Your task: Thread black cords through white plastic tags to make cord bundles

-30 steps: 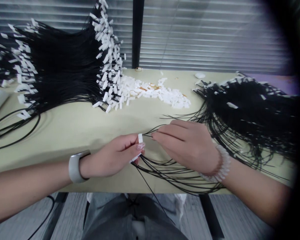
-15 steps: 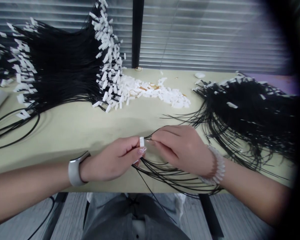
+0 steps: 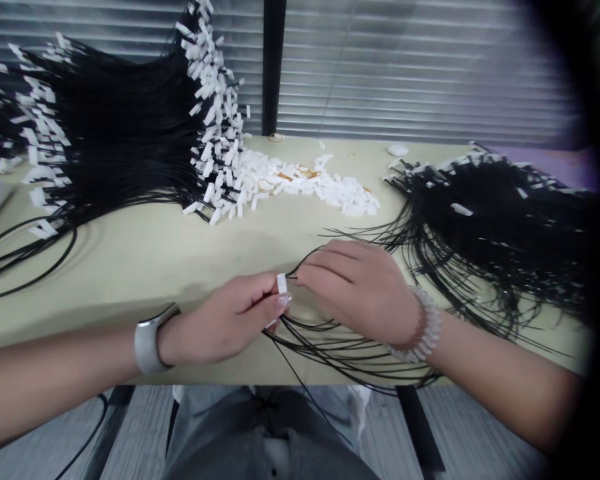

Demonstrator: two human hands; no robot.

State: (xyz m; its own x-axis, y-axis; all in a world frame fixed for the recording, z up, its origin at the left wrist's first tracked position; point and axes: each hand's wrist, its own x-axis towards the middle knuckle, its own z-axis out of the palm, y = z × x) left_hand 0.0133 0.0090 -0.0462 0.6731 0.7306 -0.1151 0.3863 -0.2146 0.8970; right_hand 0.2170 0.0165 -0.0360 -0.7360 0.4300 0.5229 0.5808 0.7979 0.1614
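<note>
The left hand [image 3: 225, 320] was closed in a pinch on a white tag [image 3: 281, 283], held upright just beside the right hand [image 3: 355, 293]. Its fingers were curled together over black cords [image 3: 330, 350], though whether these were gripped could not be told. The tag could have slipped from so small a pinch. The slack cords lay on the table [image 3: 130, 267], and might have snagged on the near strands of the right bundle [image 3: 495, 227] if tugged. Beyond lay a tag pile [image 3: 300, 187] and the left bundle [image 3: 125, 133].

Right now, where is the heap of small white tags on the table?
In the head view, the heap of white tags lies near the far edge of the table, just right of the left black cord bundle.
</note>
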